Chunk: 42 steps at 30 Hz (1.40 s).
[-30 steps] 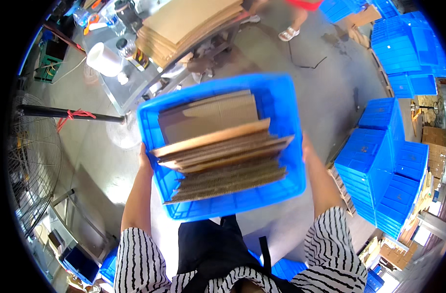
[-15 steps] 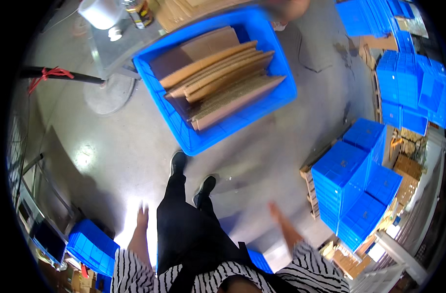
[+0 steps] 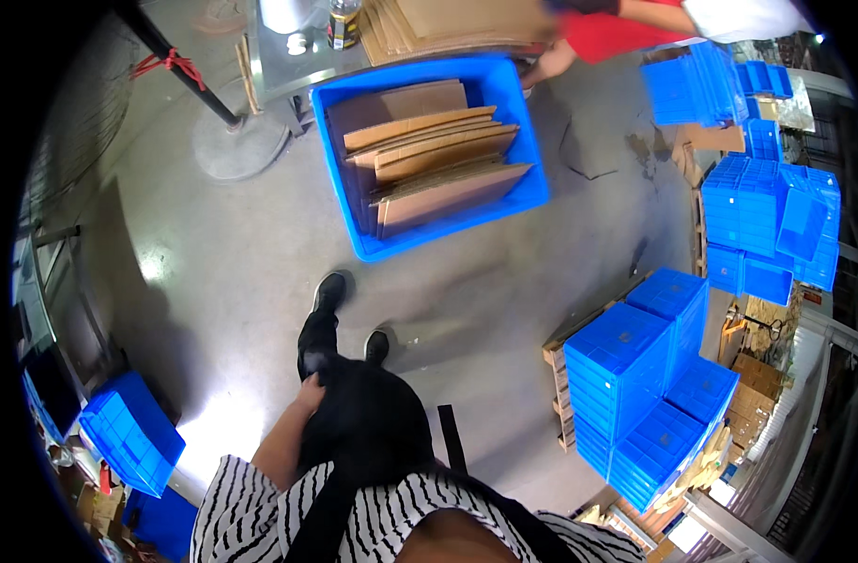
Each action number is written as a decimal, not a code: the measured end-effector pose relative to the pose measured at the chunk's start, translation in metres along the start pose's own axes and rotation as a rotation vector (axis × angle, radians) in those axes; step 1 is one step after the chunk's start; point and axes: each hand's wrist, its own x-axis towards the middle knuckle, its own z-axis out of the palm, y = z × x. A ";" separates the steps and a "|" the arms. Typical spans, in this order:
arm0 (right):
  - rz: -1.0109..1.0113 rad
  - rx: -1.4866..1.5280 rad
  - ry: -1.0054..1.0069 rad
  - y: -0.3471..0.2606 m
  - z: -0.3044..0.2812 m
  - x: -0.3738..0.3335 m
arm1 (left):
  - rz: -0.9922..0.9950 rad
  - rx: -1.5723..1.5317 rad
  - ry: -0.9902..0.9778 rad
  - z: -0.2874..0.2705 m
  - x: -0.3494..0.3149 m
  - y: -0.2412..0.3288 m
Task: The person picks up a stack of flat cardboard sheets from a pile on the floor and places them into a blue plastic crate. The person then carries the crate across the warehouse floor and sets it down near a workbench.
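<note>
My left hand (image 3: pixel 309 392) is beside my left thigh, next to the black trousers (image 3: pixel 363 422). Its fingers are small and partly lost against the dark cloth, so I cannot tell whether they are closed. My right hand is out of the picture; only the striped right sleeve (image 3: pixel 579 537) shows at the lower edge. In front of my feet, a blue plastic crate (image 3: pixel 420 246) on the floor holds several flattened cardboard boxes (image 3: pixel 452 199) standing on edge. Neither hand touches the crate.
A co-worker's bare hand (image 3: pixel 553 62) is close to the crate's far right corner. Beyond it stands a table (image 3: pixel 330 62) with cardboard sheets (image 3: pixel 467 23). Stacked blue crates (image 3: pixel 626 342) are on a pallet at right. A post with a round base (image 3: pixel 241 150) stands at left.
The crate sits farther from my body and looks less tilted. My left hand has moved in against my thigh, and my right hand has left view. More of the co-worker shows.
</note>
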 end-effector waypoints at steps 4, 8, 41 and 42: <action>-0.212 -0.035 0.109 -0.065 -0.055 0.005 | 0.134 -0.346 0.011 0.040 -0.016 0.078; -0.292 -0.096 0.080 -0.056 -0.058 -0.026 | 0.145 -0.071 0.155 0.037 -0.078 0.123; -0.238 -0.646 -0.541 -0.007 0.115 -0.031 | 0.179 -0.538 0.620 -0.019 -0.264 -0.058; -0.229 -0.676 -0.606 -0.013 0.114 -0.019 | 0.205 -0.546 0.613 -0.020 -0.259 -0.060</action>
